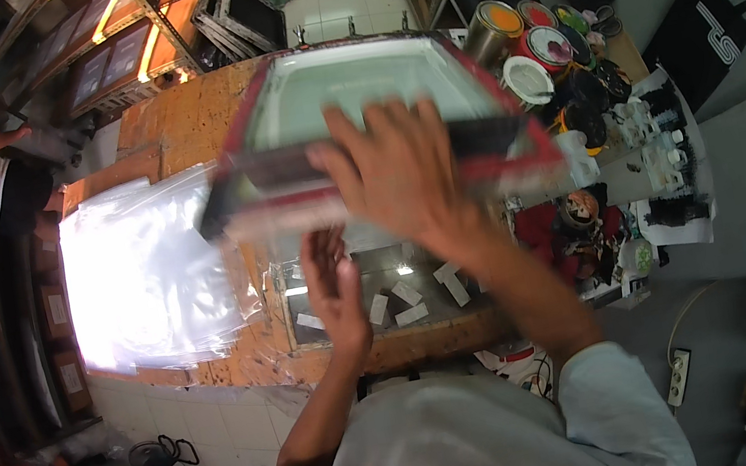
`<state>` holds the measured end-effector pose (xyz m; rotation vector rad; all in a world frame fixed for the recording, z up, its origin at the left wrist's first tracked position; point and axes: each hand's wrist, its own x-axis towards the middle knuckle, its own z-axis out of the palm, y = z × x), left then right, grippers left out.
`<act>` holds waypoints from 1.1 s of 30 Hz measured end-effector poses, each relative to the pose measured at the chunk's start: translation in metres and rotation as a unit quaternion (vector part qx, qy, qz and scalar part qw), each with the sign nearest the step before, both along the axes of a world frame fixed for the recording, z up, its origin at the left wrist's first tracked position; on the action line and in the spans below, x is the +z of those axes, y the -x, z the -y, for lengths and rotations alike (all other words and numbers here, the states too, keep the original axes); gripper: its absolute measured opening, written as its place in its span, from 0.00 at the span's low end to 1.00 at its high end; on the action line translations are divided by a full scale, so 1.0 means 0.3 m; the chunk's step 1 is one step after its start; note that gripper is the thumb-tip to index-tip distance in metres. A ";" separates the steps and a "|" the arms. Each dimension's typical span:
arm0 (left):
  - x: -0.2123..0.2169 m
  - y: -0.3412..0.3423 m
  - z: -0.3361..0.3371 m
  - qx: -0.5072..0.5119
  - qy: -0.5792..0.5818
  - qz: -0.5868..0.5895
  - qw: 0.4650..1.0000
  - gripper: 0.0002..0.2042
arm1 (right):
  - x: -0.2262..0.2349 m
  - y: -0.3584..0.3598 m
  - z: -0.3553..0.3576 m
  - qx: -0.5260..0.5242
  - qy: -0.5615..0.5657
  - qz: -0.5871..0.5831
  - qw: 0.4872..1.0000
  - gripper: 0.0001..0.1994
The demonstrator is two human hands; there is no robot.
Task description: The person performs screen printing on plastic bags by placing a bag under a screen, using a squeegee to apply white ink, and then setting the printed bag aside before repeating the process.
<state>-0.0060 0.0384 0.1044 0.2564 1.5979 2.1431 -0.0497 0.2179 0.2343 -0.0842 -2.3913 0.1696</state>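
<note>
A: Hands?
B: Right hand (396,164) splayed over long dark bar (277,169) across red-edged rectangular pale-mesh screen frame (337,86); blurred, can't tell if gripping. Left hand (337,294) loosely uncurled, looks empty, just nearside of frame.
A: Around?
B: Shiny clear plastic sheets (146,273) left of left hand; small white rectangular pieces (407,294) right of it. Round paint tins (550,46) right of right hand.

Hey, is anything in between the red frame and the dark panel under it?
Yes, apparently: your left hand is by the near edge of the red frame, over the dark panel, where several white pieces lie.
</note>
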 end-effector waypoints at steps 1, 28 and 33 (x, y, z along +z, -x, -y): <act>0.031 -0.021 0.048 0.016 -0.097 0.097 0.990 0.26 | -0.095 -0.058 0.046 -0.001 0.032 0.049 0.998 0.21; -0.296 -0.027 0.079 0.134 0.007 0.444 0.886 0.25 | -0.749 -0.012 -0.015 -0.022 0.043 0.178 0.983 0.35; -0.309 -0.036 0.081 0.122 0.009 0.450 0.884 0.22 | -0.799 0.260 -0.222 -0.042 0.006 0.168 0.985 0.36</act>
